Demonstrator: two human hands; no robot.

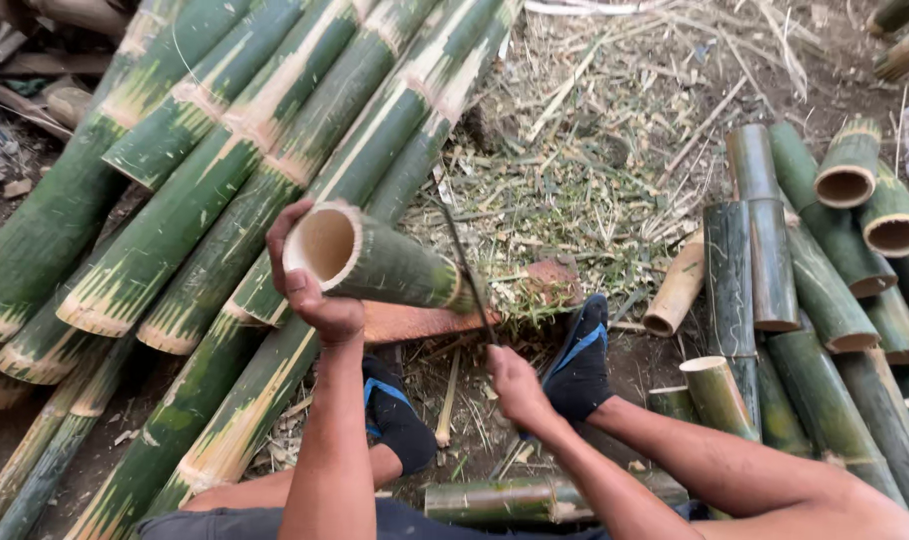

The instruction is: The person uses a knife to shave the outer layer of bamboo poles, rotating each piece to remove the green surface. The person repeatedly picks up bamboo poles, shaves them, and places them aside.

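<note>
My left hand (309, 280) grips the open end of a short green bamboo section (379, 262), which is tilted with its far end resting on a reddish wooden block (424, 320). My right hand (514, 388) holds the handle of a long thin blade (464, 270). The blade's edge lies against the far end of the bamboo section. Both my feet, in dark socks and blue-strapped sandals (577, 360), rest on the ground beside the block.
Long green bamboo poles (174, 220) lie stacked to the left. Several short cut bamboo tubes (824, 270) lie to the right. Bamboo shavings and splinters (574, 170) cover the ground ahead. Another bamboo piece (494, 500) lies under my legs.
</note>
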